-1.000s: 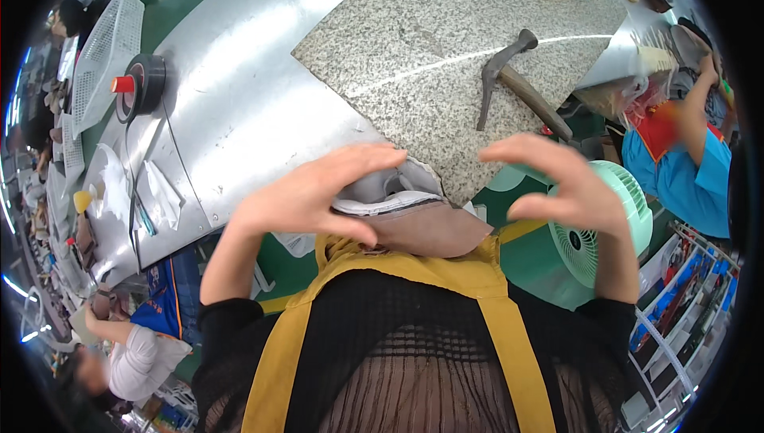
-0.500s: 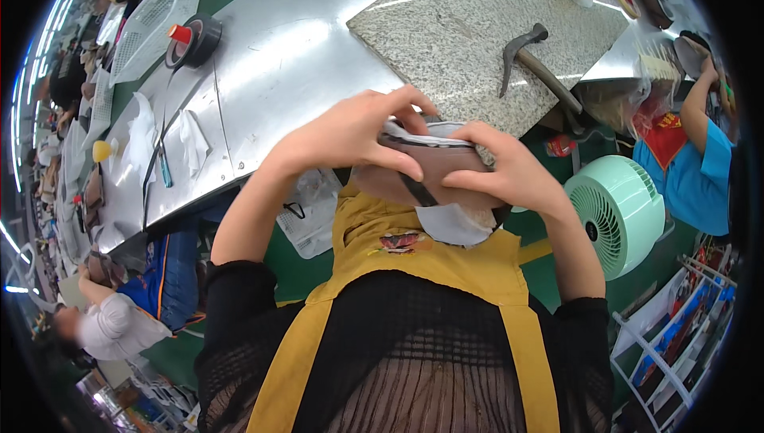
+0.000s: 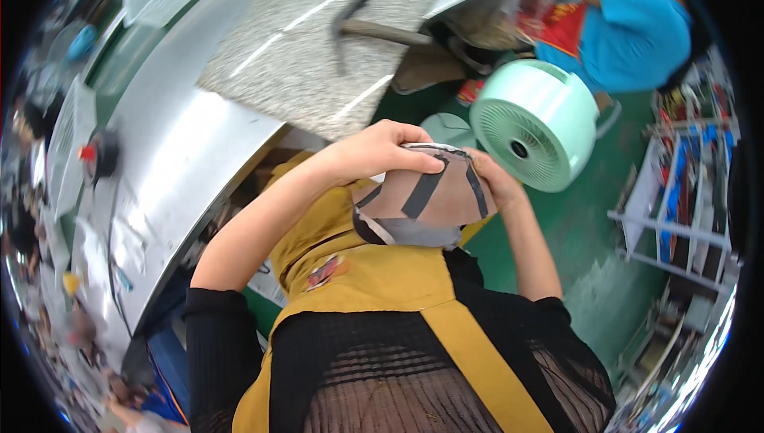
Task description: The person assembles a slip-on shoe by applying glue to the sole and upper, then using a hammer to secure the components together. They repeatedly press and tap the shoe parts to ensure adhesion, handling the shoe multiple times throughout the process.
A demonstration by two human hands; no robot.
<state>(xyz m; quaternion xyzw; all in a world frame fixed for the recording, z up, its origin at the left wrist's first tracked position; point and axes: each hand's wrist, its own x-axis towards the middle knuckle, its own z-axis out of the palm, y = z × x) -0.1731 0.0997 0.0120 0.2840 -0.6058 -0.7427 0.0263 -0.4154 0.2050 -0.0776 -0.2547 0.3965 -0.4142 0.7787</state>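
- Left hand [image 3: 390,150] curls over the top edge of a brown shoe upper piece [image 3: 426,206], its fingers pressed together along that edge, at about the middle of the view.
- Right hand [image 3: 493,182] pinches the same piece at its 3 o'clock edge, fingers closed on the material.
- Between the two hands the shoe upper piece hangs in front of the yellow apron [image 3: 374,274], clear of the bench; dark strips cross its brown face and a grey lining shows along its lower edge.
- At 12 o'clock a speckled stone slab [image 3: 318,59] lies on the metal bench [image 3: 175,162], with a hammer [image 3: 370,27] resting on it.
- A mint green fan [image 3: 533,122] stands at 2 o'clock, just beside the right hand.
- Another person in a blue shirt [image 3: 637,31] is at 1 o'clock.
- A wire rack [image 3: 676,218] at 3 o'clock holds things too blurred to tell.
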